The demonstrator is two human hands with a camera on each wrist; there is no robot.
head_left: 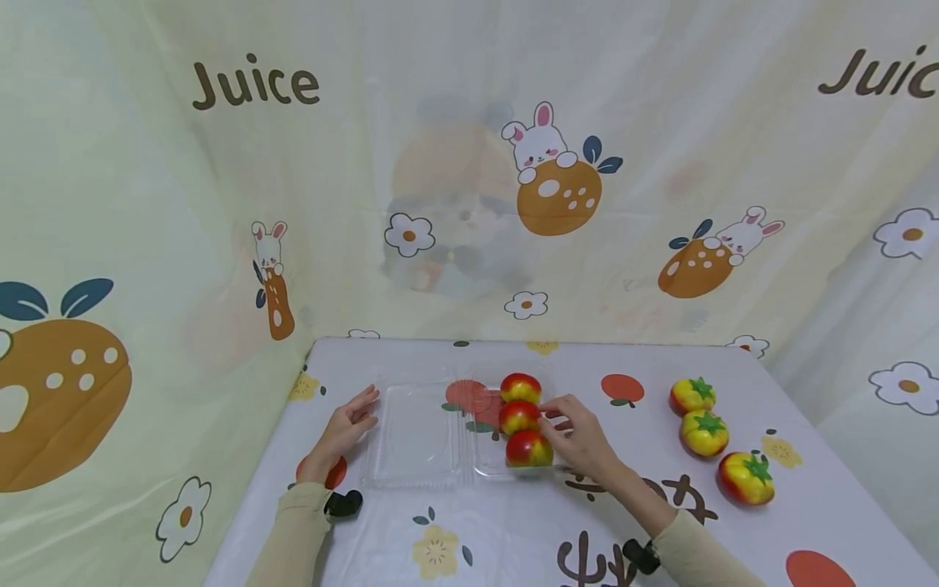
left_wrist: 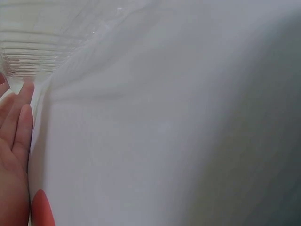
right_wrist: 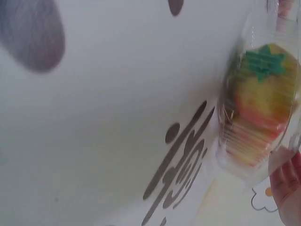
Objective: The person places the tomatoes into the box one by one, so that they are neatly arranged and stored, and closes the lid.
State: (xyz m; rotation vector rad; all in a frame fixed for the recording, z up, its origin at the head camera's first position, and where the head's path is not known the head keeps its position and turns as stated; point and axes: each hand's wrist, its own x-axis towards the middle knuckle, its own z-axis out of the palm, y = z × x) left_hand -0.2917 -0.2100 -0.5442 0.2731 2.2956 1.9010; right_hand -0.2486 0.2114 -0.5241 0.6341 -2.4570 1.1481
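Observation:
A clear plastic clamshell box (head_left: 414,477) lies unfolded on the table, its two halves side by side. Three red-and-yellow toy fruits stand in a row along the right half: a back fruit (head_left: 521,386), a middle fruit (head_left: 517,417) and a front fruit (head_left: 529,449). Through the box's ribbed wall, the right wrist view shows a fruit (right_wrist: 261,101) with a green leafy top. My left hand (head_left: 348,428) rests beside the box's left edge with fingers extended. My right hand (head_left: 581,434) is at the right rim, thumb and fingertips by the middle fruit; contact is unclear.
Three more toy fruits lie at the right of the table: one at the back (head_left: 692,395), one in the middle (head_left: 704,433) and one nearer (head_left: 745,478). A printed cloth (head_left: 381,538) covers the table. Printed curtains (head_left: 455,49) hang behind and at both sides.

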